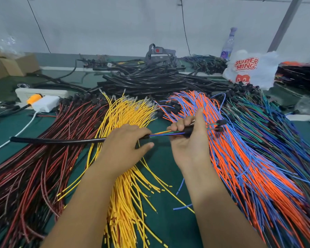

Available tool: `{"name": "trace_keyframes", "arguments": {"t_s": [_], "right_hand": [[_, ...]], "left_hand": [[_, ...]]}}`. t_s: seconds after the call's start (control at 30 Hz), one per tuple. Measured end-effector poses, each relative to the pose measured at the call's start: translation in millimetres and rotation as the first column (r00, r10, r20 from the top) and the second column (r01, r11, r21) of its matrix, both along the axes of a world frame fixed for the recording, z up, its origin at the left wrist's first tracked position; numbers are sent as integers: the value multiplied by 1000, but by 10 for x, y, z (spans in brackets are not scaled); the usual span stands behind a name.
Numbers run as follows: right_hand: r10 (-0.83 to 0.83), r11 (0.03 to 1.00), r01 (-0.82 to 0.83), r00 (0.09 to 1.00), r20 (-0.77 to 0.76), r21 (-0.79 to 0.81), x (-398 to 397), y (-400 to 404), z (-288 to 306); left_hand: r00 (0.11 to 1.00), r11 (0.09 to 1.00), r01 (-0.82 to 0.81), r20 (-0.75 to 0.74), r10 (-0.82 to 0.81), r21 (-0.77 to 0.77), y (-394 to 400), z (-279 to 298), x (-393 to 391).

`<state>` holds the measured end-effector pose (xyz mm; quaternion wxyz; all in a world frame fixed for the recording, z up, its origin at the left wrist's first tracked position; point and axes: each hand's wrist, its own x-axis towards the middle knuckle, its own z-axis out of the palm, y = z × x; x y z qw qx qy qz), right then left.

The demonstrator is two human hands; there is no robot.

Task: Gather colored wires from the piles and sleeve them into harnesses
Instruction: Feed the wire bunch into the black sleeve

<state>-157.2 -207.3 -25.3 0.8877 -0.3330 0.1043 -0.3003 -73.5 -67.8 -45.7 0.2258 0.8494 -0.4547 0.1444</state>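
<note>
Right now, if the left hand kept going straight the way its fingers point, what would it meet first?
Probably the right hand: the left hand, gripping the black sleeve, points along the exposed wire bundle toward it. Depth is uncertain.

Near the middle of the view, the left hand (123, 142) grips the end of a black sleeve (57, 140) that runs out toward nine o'clock. A small bundle of colored wires (159, 134) leaves the sleeve mouth and crosses to the right hand (190, 138), which holds it with curled fingers. On the green desk (161, 169) lie the wire piles: red and black (43, 158) at eight o'clock, yellow (125, 190) at six, orange and blue (240, 158) at four. Black sleeved harnesses (150, 81) are heaped at twelve o'clock.
</note>
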Motion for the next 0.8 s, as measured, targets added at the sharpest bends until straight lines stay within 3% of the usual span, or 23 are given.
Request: {"name": "trace_keyframes", "arguments": {"t_s": [0.2, 0.4, 0.47, 0.6, 0.67, 0.8], "right_hand": [[-63, 982, 42, 992, -106, -185, 107, 67, -60], [4, 975, -34, 991, -137, -219, 165, 156, -164], [41, 983, -59, 994, -106, -172, 139, 137, -144], [113, 990, -120, 989, 91, 79, 80, 102, -50], [105, 995, -104, 991, 89, -9, 79, 88, -43], [111, 954, -122, 992, -54, -274, 123, 196, -65]], "left_hand": [[995, 998, -63, 73, 63, -2, -44, 21, -39], [992, 994, -82, 88, 88, -70, -73, 41, -72], [990, 991, -97, 98, 106, -95, -90, 27, -66], [975, 976, -166, 124, 184, -144, -85, 24, -54], [969, 975, -188, 137, 203, -120, -91, 10, -67], [978, 979, -173, 96, 183, -103, -96, -9, -109]]}}
